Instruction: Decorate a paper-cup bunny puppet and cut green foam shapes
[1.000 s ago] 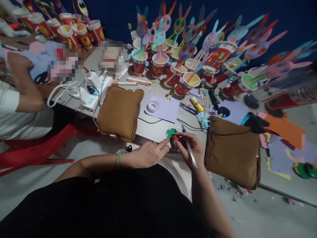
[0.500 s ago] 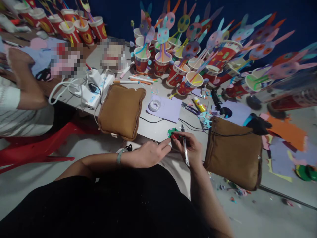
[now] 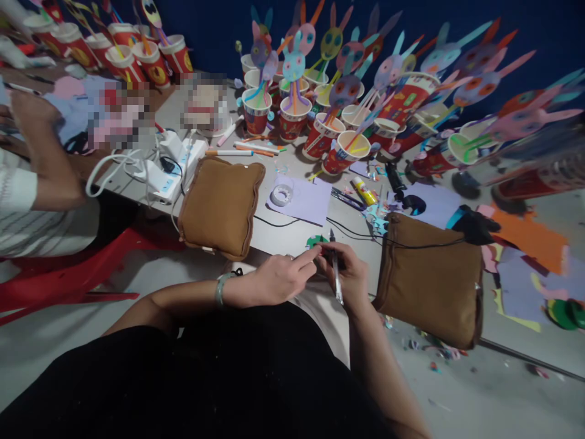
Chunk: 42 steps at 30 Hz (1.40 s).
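The green disc point(image 3: 315, 241) was on the near side of the lilac sheet point(image 3: 311, 204). There too, the right hand point(image 3: 351, 277) had fingers clamped on a pen point(image 3: 337, 280); whether the left hand point(image 3: 284, 278) gripped anything, I couldn't tell.

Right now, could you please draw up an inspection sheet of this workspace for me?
Surface: grey table, strewn with paper and tools.
Job's things: green piece near the front edge; pen-shaped tool.
Clutter: purple paper under a tape roll; glue stick; scraps on the floor.
Hands: right hand holds the tool; left hand points its fingers toward the green piece, contact unclear.
Cables: black cable crosses the right brown cushion; white cable beside the power strip.
Surroundings: red cups with paper figures; blue wall; another person's arm; red chair.
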Available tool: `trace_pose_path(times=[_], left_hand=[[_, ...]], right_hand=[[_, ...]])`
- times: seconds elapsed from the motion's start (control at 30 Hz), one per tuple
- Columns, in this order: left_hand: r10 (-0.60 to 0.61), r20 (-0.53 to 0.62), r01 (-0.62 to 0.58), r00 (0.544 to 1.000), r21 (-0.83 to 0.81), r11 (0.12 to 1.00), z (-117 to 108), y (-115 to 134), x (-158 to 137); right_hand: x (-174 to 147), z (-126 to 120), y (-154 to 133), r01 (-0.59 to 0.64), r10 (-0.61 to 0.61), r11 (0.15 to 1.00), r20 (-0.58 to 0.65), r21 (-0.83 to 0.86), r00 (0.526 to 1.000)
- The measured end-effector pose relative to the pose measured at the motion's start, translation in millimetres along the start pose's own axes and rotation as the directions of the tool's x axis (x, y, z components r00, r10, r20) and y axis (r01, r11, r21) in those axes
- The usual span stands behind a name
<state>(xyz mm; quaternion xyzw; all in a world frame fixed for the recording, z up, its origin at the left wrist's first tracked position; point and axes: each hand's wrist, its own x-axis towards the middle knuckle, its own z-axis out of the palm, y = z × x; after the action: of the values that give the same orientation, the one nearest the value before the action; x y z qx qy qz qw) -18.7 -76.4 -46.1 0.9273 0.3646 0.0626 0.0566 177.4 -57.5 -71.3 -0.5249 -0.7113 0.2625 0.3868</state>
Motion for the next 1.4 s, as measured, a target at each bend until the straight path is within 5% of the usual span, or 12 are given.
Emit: trace_pose_path(times=[0.2,0.37,0.67,1.4], left_hand=[[-0.004,0.03,0.002,1.0,0.06,0.998,-3.5,0.8,6.6],[0.0,0.075,-0.006,0.997,0.08,0.997,-6.8,-0.2,6.4],[0.045,0.14,-0.064,0.989,0.131,0.989,-23.6,-0.6,8.2],[0.017,0.203,-0.048,0.979,0.15,0.987,-23.7,3.3,8.7]], right_hand=[[-0.1,-7.2,2.9,-0.045,0.035,0.989,0.072,0.144,0.997],[-6.3,-15.8,8.4,-0.166,0.205,0.941,-0.104,0.295,0.973],[-17.5,-12.9,6.0,0.0,-0.011,0.999,-0.259,-0.041,0.966],[-22.9,-3.8,0.3,0.053,-0.1,0.98,-0.245,-0.19,0.964]])
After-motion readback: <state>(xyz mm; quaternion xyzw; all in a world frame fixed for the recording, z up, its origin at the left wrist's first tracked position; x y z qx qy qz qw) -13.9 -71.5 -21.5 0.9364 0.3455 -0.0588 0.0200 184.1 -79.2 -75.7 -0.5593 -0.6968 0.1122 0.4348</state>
